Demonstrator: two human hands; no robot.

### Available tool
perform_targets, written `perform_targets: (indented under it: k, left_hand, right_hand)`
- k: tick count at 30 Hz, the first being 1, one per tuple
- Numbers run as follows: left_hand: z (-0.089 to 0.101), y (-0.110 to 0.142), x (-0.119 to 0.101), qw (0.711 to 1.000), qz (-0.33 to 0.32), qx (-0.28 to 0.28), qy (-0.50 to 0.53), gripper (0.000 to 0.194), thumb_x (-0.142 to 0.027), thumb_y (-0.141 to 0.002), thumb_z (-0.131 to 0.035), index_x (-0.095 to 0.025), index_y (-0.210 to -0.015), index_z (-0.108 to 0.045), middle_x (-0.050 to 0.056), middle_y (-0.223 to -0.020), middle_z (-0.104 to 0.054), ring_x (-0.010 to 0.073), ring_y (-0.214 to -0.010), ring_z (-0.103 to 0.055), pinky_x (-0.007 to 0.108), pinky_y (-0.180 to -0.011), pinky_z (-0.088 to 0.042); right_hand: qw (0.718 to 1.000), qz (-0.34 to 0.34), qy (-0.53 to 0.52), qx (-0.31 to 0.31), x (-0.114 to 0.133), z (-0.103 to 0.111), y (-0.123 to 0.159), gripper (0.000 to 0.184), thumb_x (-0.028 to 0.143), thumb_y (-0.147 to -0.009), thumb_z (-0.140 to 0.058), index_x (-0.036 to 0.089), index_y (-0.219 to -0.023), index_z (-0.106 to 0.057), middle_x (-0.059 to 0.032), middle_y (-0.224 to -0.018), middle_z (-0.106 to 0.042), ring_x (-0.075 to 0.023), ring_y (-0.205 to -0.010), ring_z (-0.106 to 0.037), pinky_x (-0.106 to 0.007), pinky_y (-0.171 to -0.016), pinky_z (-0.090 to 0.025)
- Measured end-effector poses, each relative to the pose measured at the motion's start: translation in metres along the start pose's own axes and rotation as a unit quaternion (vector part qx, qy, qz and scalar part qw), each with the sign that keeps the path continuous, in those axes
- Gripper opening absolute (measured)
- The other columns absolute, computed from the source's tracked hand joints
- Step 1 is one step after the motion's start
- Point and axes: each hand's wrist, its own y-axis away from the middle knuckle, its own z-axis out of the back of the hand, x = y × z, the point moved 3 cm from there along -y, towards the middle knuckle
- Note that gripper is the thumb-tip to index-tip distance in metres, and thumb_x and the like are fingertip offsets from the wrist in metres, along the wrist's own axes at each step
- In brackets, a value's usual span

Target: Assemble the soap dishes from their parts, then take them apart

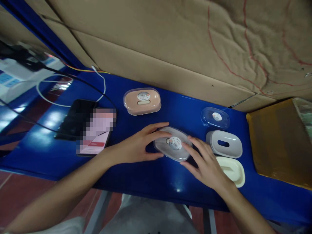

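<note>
On the blue table in front of me is a grey oval soap box [162, 145] under a clear lid with a round label. My left hand [140, 143] grips its left end, thumb at the near edge and fingers over the far side. At its right end, my right hand [203, 161] has fingertips on the lid and thumb at the near edge. To the right of that hand lie a grey tray with an oval slot [235, 144] and a cream dish [236, 172], partly hidden by the hand. Farther back is a loose clear lid [208, 118] with a label.
A peach soap box [133, 100] with a clear lid stands at the back. Left of my hand lie a lit phone [97, 143] and a black device [75, 117] with cables. A taped cardboard box [275, 143] stands at right, and brown cardboard [146, 42] lines the back.
</note>
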Motion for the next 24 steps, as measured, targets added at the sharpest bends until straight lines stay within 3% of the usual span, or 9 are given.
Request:
perform_targets:
  k: [7,13,18,24]
  left_hand:
    - [-0.0023,0.0011,-0.0065,0.996,-0.038,-0.018,-0.072,0.064,-0.029,-0.096,-0.081,-0.031,-0.155,-0.056,0.013,-0.171,-0.044,0.0316,-0.155,-0.048,0.054,-0.125,-0.048]
    - [-0.0042,0.0019,-0.0059,0.993,-0.054,-0.023,-0.103,0.062,-0.029,-0.097,-0.08,-0.027,-0.154,-0.055,0.017,-0.172,-0.042,0.0331,-0.155,-0.049,0.056,-0.124,-0.049]
    - [-0.0041,0.0014,-0.0052,0.992,-0.057,-0.032,-0.109,0.058,-0.03,-0.1,-0.077,-0.028,-0.153,-0.055,0.017,-0.17,-0.043,0.0326,-0.156,-0.047,0.055,-0.123,-0.05]
    - [-0.0071,0.0005,-0.0039,0.991,-0.057,-0.04,-0.115,0.062,-0.033,-0.098,-0.08,-0.026,-0.153,-0.053,0.019,-0.169,-0.042,0.0334,-0.155,-0.047,0.054,-0.123,-0.049]
  right_hand:
    - [0.999,0.024,0.04,-0.006,0.002,0.0026,-0.0042,0.055,0.033,-0.105,-0.068,0.017,-0.155,-0.053,-0.0196,-0.145,-0.065,-0.0357,-0.134,-0.061,-0.054,-0.107,-0.058]
    - [0.995,0.037,0.093,0.009,0.0064,0.0028,-0.0056,0.058,0.033,-0.105,-0.07,0.014,-0.157,-0.052,-0.0217,-0.149,-0.065,-0.0372,-0.137,-0.061,-0.055,-0.107,-0.057]
    - [0.99,0.044,0.133,-0.021,0.0092,0.0071,-0.005,0.057,0.026,-0.103,-0.073,0.017,-0.156,-0.054,-0.0177,-0.145,-0.07,-0.0326,-0.135,-0.065,-0.051,-0.11,-0.053]
    - [0.996,0.032,0.076,-0.045,0.0059,0.0086,-0.0042,0.055,0.032,-0.101,-0.076,0.018,-0.152,-0.059,-0.0167,-0.145,-0.07,-0.0337,-0.137,-0.064,-0.051,-0.108,-0.055]
